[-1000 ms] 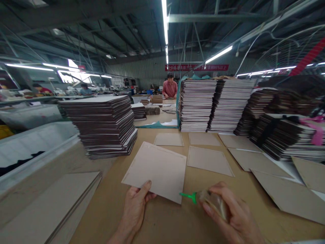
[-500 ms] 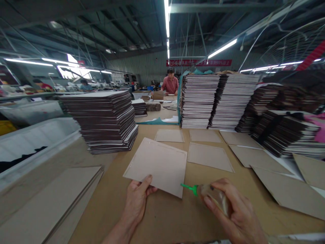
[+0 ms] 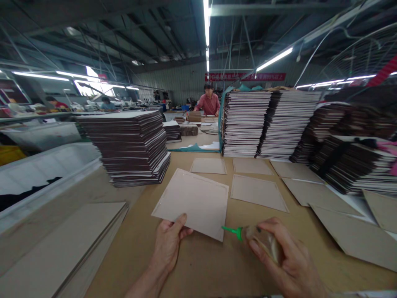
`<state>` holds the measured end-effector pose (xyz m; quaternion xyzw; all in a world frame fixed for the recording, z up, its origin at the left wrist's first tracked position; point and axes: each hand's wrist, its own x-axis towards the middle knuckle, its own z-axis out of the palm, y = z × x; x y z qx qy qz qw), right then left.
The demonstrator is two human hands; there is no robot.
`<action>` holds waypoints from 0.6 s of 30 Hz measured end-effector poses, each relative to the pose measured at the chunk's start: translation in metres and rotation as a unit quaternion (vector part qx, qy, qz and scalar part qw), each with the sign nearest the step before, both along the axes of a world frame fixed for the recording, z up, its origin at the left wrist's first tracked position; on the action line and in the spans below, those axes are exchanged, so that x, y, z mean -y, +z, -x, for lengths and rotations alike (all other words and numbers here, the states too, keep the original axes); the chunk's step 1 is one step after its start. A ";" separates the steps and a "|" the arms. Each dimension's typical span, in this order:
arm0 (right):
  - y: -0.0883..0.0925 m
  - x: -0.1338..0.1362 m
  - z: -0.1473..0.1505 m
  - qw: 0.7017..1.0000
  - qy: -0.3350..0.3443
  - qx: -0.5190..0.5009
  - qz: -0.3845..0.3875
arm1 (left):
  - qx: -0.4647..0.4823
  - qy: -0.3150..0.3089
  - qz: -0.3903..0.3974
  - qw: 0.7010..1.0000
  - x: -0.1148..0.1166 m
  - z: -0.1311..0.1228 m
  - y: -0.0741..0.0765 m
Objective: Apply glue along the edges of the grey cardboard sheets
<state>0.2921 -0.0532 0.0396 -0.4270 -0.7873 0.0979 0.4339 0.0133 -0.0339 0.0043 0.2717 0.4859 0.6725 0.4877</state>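
Note:
My left hand (image 3: pixel 170 242) pinches the near edge of a grey-beige board (image 3: pixel 195 200), thumb on top and fingers beneath. The board is tilted up off the table, and a thin glossy line runs along its borders. In my right hand (image 3: pixel 283 252) is a squeeze bottle (image 3: pixel 263 242), its clear body brownish and its thin nozzle (image 3: pixel 232 230) green. The nozzle tip points left, at the board's right edge near the lower right corner; whether it touches, I cannot tell. Beyond the held board lie similar boards (image 3: pixel 259 192), flat on the brown tabletop (image 3: pixel 198 269).
A tall stack of dark-edged boards (image 3: pixel 124 149) stands at the left, with larger stacks (image 3: pixel 246 124) at the back right. More boards (image 3: pixel 356 231) overlap along the right side. Large sheets (image 3: pixel 68 244) lie at the lower left beside a white bin (image 3: pixel 77 161). A person (image 3: pixel 211 102) works across the table.
The view has shifted slightly, moving the surroundings a little to the right in the picture. Both hands keep their grips, and the nozzle tip remains by the board's right edge.

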 end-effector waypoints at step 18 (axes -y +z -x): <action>-0.001 0.000 -0.005 0.999 -0.024 -0.046 0.008 | 0.002 0.016 0.002 1.000 -0.001 0.002 -0.004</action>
